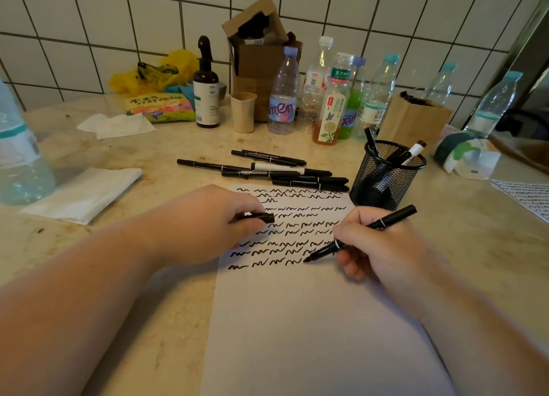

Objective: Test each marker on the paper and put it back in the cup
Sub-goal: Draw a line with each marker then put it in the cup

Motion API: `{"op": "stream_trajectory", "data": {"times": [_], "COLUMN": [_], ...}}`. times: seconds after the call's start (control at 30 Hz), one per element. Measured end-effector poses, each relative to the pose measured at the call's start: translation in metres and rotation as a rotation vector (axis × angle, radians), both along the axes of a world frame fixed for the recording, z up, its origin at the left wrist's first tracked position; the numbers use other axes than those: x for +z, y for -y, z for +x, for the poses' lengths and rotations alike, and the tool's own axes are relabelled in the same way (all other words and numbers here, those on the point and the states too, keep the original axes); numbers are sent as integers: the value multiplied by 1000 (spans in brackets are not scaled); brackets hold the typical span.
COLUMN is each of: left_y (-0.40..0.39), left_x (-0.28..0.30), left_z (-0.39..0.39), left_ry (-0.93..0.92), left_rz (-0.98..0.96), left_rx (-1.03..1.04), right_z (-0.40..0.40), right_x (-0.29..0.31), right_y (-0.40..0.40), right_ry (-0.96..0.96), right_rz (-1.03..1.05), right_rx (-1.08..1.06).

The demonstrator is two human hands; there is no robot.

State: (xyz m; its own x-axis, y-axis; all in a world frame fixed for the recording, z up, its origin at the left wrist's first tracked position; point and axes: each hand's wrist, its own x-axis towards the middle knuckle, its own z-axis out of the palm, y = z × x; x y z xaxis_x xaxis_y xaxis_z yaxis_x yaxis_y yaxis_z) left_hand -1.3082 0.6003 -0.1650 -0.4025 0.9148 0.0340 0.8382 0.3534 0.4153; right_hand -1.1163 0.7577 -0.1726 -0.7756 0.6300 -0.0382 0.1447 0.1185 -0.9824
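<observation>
So we've got our right hand (377,244) wrapped around a black marker (361,233) in a writing grip, tip down on the paper (297,321) right at the end of the bottom row of squiggles (285,235). Our left hand (214,220) is resting on the paper's left edge, fingers curled around the marker's cap (261,216). The paper lies flat on the worktop (148,306), top half covered in wavy black test lines, bottom half blank. Just past the top edge of the sheet there's a pile of loose markers (282,171) lying on their sides. The black mesh cup (386,174) stands just beside the paper's top right corner, with a few markers standing in it. Behind all that, a row of plastic bottles (335,98) along the tiled wall.
</observation>
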Motion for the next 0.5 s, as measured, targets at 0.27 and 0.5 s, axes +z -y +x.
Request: {"op": "stream_trajectory", "data": {"times": [0.27,0.5], "left_y": [-1,-1], "left_x": [0,0], "left_z": [0,1], "left_ry": [12,32], "left_rz": [-6,-12], "left_rx": [16,29], "right_z": [-1,0], "right_x": [-2,-1], "right_y": [0,-2], "right_ry": [23,40], "right_rz": [51,49], "right_rx": [-3,-49]}}
